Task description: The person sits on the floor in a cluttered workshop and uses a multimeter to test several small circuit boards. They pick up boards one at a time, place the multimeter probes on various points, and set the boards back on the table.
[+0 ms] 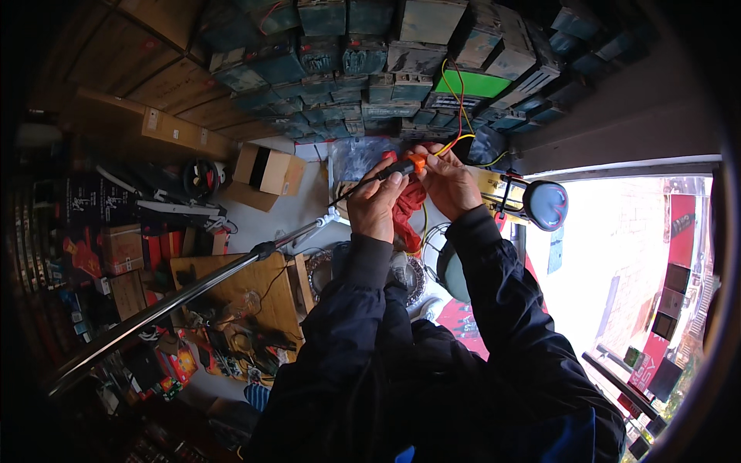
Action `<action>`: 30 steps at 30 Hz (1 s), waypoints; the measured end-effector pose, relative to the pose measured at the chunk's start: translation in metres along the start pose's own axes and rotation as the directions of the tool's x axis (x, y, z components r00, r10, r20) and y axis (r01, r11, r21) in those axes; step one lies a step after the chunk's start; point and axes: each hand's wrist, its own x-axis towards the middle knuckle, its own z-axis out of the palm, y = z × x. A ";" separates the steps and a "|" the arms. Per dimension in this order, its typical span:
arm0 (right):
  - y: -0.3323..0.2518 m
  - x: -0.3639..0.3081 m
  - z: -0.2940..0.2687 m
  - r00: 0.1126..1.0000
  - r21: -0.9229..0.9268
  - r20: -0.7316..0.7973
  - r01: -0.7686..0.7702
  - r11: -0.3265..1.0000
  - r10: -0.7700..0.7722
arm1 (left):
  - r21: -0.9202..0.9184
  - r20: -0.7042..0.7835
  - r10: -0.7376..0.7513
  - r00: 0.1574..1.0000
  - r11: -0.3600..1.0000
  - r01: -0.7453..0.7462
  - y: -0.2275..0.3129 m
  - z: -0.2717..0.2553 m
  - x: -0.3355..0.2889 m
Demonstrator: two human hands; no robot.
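In front of me, my left hand [373,207] is closed around a black plug [395,168] with a dark cable running back from it. My right hand [454,187] pinches an orange connector [417,162]. The plug and connector meet end to end between my fingers; whether they are fully joined I cannot tell. Red and yellow wires [461,137] lead away from my right hand's fingers toward the stacked batteries [367,58] and a green-topped battery [476,82]. Below my hands hangs a crumpled red cloth or bag [407,217].
A metal pole [204,292] slants across the left. Behind it are an open cardboard box [266,174] and a wooden table [224,270] covered with tools and wires. To the right, a padded stool or seat [546,205] stands beside the bright doorway [594,255].
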 end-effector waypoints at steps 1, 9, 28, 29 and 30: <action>0.000 0.001 0.001 1.000 -0.019 0.000 0.009 1.000 -0.009 | 0.018 0.014 0.013 1.000 1.000 -0.013 -0.001 -0.001 0.001; -0.001 0.005 0.011 0.984 -0.190 -0.163 0.046 0.981 -0.078 | 0.143 0.095 0.149 0.984 0.976 -0.162 -0.008 0.002 0.005; -0.002 0.004 0.023 0.975 -0.204 -0.219 -0.024 0.979 -0.022 | 0.295 0.186 0.352 0.917 0.871 -0.394 -0.011 0.007 0.016; 0.002 0.004 0.020 0.971 -0.177 -0.241 -0.037 0.984 -0.007 | 0.272 0.200 0.346 0.917 0.879 -0.391 -0.013 0.006 0.016; 0.005 0.005 0.016 0.972 -0.147 -0.236 -0.033 0.989 -0.002 | 0.252 0.204 0.341 0.918 0.887 -0.386 -0.015 0.004 0.017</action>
